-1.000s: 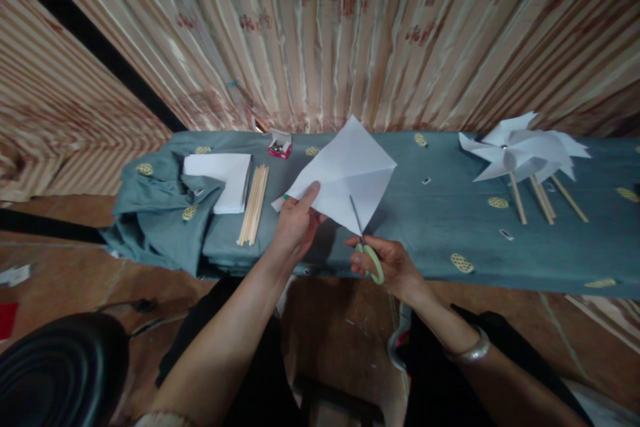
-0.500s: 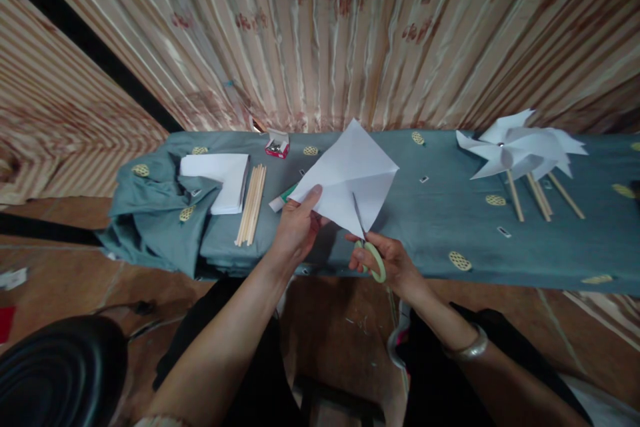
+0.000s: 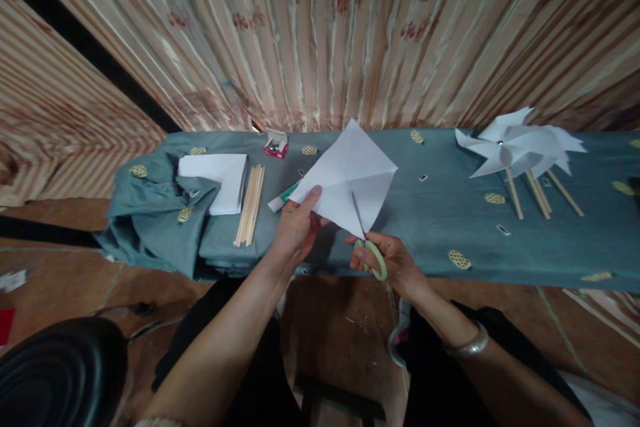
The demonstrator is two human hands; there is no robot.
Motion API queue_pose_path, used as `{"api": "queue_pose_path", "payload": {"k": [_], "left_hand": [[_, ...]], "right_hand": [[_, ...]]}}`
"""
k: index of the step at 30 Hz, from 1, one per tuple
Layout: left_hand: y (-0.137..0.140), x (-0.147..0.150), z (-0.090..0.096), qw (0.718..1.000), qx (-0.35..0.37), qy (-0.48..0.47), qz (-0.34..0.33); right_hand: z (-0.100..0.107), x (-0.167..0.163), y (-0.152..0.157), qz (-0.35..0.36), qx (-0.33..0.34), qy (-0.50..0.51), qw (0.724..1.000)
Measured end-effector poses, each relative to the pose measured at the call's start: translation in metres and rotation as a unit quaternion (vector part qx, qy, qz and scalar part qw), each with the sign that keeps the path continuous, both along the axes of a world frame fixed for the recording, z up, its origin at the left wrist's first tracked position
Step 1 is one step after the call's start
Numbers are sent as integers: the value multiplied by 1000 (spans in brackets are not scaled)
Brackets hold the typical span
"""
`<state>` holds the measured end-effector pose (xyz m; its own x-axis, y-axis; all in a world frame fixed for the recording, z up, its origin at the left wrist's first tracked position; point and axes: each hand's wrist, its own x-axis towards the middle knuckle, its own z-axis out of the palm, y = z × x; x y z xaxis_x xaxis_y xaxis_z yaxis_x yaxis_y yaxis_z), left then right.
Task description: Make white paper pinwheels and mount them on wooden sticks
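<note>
My left hand (image 3: pixel 299 223) pinches the left corner of a white sheet of paper (image 3: pixel 350 167), thumb on top. The sheet is turned like a diamond, and faint fold creases cross at its middle. In my right hand (image 3: pixel 385 257) is a pair of scissors (image 3: pixel 375 259) with light green handles. Their blades are at the sheet's near corner, with one blade lying over the paper and pointing to its centre. The other blade is hidden. My left fingertips are partly hidden beneath the sheet.
On the cloth-covered table (image 3: pixel 435 227), a stack of white paper (image 3: pixel 230 180), wooden sticks (image 3: pixel 250 207), a green-and-white tube (image 3: pixel 283 197) and a small red box of metal pieces (image 3: pixel 276 145) lie leftward. Paper pinwheels (image 3: pixel 525 147) on sticks lie to the right. A curtain (image 3: pixel 325 40) hangs behind.
Hardly anything differs. The scissors and my right hand have shifted very slightly, while my left hand keeps its hold on the paper. The whole view has drifted a little.
</note>
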<state>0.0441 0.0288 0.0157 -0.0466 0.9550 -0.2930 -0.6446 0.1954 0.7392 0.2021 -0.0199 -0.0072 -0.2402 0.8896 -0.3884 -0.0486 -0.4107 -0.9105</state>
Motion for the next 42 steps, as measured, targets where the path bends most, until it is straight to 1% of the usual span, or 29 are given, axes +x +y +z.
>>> {"api": "queue_pose_path", "payload": {"k": [6, 10, 14, 18, 21, 30, 33, 38, 42], "left_hand": [[0, 0, 4, 1000, -16, 22, 6], [-1, 1, 4, 1000, -4, 24, 3], [-1, 1, 2, 1000, 12, 21, -6], [-2, 1, 1, 999, 9, 30, -8], [-2, 0, 1, 1000, 7, 24, -6], [-2, 1, 3, 1000, -3, 29, -7], [-2, 1, 3, 1000, 2, 23, -10], [-3, 1, 3, 1000, -13, 19, -11], [-3, 1, 2, 1000, -4, 10, -13]], "right_hand": [[-4, -1, -1, -6, -7, 9, 1000], [-3, -2, -1, -8, -12, 8, 1000], [-1, -1, -1, 0, -3, 1, 1000], [-2, 1, -1, 2, 17, -6, 1000], [-2, 1, 0, 2, 20, -4, 1000], [1, -1, -1, 4, -2, 12, 1000], [2, 0, -1, 13, -1, 10, 1000], [3, 1, 0, 14, 2, -1, 1000], [4, 1, 0, 11, 8, -5, 1000]]}}
